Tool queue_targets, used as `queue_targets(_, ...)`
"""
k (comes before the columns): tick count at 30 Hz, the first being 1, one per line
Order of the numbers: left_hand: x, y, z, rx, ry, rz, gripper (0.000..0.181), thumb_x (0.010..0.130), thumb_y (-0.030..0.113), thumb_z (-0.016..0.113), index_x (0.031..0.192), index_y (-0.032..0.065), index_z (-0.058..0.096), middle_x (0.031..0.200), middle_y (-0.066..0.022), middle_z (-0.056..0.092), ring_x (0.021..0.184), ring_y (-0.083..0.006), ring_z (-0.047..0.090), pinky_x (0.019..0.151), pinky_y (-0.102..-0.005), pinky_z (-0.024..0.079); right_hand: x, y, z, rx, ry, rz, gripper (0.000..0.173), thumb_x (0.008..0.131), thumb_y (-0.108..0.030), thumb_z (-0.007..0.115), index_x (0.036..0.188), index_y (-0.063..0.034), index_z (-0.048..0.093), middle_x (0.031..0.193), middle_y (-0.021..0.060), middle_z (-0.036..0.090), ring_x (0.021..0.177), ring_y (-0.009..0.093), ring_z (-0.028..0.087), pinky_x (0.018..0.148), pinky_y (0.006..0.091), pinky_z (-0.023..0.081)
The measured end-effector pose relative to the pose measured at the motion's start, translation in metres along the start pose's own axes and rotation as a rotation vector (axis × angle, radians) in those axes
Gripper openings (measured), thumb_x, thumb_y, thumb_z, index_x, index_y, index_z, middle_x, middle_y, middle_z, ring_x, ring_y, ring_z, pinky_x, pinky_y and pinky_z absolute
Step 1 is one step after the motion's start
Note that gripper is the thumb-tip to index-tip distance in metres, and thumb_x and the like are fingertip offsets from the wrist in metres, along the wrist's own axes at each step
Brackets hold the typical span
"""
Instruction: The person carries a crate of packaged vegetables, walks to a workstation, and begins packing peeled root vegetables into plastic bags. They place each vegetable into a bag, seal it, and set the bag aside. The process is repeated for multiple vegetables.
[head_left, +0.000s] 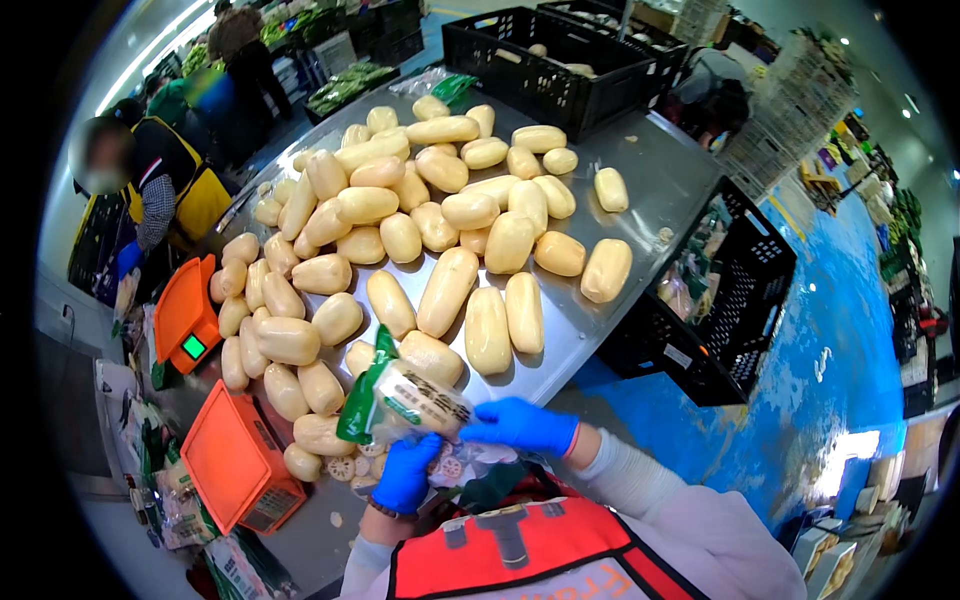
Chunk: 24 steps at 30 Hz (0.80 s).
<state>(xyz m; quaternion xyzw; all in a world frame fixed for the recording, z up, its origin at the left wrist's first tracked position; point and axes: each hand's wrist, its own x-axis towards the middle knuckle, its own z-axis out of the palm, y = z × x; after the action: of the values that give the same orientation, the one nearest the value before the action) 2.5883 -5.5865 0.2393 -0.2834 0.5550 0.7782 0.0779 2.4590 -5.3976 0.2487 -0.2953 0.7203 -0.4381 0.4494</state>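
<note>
A clear plastic bag with a green end and printed writing (420, 401) is between my hands, with a pale lotus root section inside. My left hand (409, 476), in a blue glove, grips its lower edge. At the bag's right end, the blue-gloved fingers of my right hand (517, 427) close on the plastic. Many peeled lotus root sections (446, 292) lie heaped across the steel table (555, 360) beyond the bag. Small cut lotus root pieces with holes (341, 469) lie left of my left hand. More clear plastic partly hides beneath my hands.
Two orange scales (240, 457) (187, 315) stand along the left side. A black crate (547, 75) sits at the table's far end. Another black crate (720, 300), holding bagged produce, is beyond the right edge. A person in a yellow-and-dark vest (176, 180) stands at far left.
</note>
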Motion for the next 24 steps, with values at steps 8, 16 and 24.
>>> queue_targets(8, 0.026, 0.025, -0.025, -0.226, 0.338, 0.042, 0.029, 0.094, 0.025, 0.054, 0.109, 0.0001, 0.060, 0.094, -0.0079, 0.063, 0.083, -0.0179, 0.063, 0.071, -0.0302, 0.052, 0.114, 0.052, -0.225, 0.230, 0.907, -0.320, 0.044, 0.087, -0.023, 0.065, 0.125, -0.0036, 0.055, 0.117, 0.0104, 0.059, 0.106, 0.019, 0.056, 0.092, 0.0310, 0.045)
queue_targets(16, 0.057, 0.005, -0.041, -0.314, 0.359, 0.020, 0.034, 0.091, 0.017, 0.058, 0.119, -0.0012, 0.054, 0.109, -0.0105, 0.062, 0.096, -0.0198, 0.062, 0.081, -0.0327, 0.053, 0.196, 0.012, -0.244, -0.527, 0.654, -0.312, 0.076, 0.072, -0.038, 0.073, 0.135, -0.0081, 0.044, 0.130, 0.0207, 0.050, 0.119, 0.036, 0.049, 0.098, 0.0386, 0.041)
queue_targets(24, 0.061, -0.024, -0.053, -0.341, 0.350, 0.037, 0.035, 0.090, 0.016, 0.058, 0.120, -0.0021, 0.054, 0.113, -0.0112, 0.060, 0.098, -0.0191, 0.060, 0.084, -0.0317, 0.050, 0.128, 0.043, -0.269, 0.011, 0.810, -0.295, 0.068, 0.081, -0.023, 0.072, 0.136, 0.0009, 0.041, 0.127, 0.0139, 0.053, 0.118, 0.022, 0.050, 0.099, 0.0315, 0.041)
